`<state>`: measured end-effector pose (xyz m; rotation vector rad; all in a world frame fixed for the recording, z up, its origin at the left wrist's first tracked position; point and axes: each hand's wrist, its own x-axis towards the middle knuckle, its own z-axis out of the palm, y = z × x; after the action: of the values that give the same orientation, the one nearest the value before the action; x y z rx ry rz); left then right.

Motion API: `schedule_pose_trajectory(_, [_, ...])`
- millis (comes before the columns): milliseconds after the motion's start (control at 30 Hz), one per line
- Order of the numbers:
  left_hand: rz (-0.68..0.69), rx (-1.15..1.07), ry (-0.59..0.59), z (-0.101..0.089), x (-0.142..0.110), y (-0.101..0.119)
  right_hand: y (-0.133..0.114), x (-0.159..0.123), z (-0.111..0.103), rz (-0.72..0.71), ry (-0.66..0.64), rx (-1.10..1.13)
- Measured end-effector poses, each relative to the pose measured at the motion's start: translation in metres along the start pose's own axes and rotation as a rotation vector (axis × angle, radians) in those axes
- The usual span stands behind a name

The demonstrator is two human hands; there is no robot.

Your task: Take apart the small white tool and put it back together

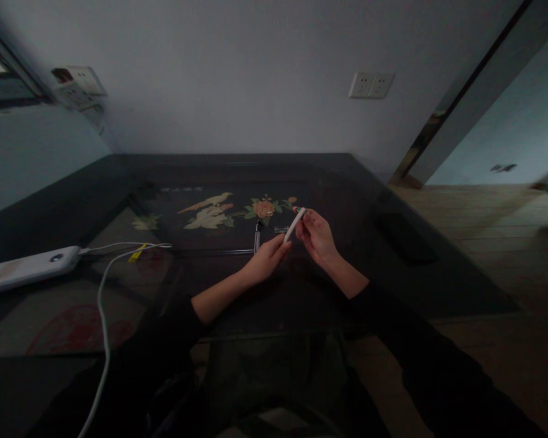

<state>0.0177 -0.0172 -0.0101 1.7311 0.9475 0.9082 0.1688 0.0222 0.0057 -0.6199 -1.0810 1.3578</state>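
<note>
A slim white pen-like stick slants up to the right above the dark table. My left hand is closed, pinching its lower end between thumb and fingers. Near the upper end, my right hand has its fingers curled in against the stick; a small dark and reddish bit shows at that tip, too small to name. Just left of the stick, a black and silver pen lies beside my left hand. A small clear piece rests on the table behind my left fingers.
The dark glossy table carries a bird-and-flower picture. At left lies a white power bank with a white cable and yellow tag. A flat black object is on the right. Wall sockets are behind.
</note>
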Motion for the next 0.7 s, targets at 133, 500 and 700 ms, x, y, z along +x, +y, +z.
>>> schedule_pose_trajectory(133, [-0.012, -0.040, 0.026, -0.0008, 0.0018, 0.0008, 0.0013, 0.0005, -0.0008, -0.002, -0.022, 0.002])
schedule_pose_trajectory(500, [-0.028, 0.039, 0.154, -0.0066, 0.0070, -0.0068, 0.0003, 0.0005, -0.0010, -0.009, -0.046, -0.017])
schedule_pose_trajectory(700, [-0.037, 0.030, 0.119, -0.0047, 0.0057, -0.0042, 0.0023, 0.0015, -0.0024, -0.022, -0.041, -0.009])
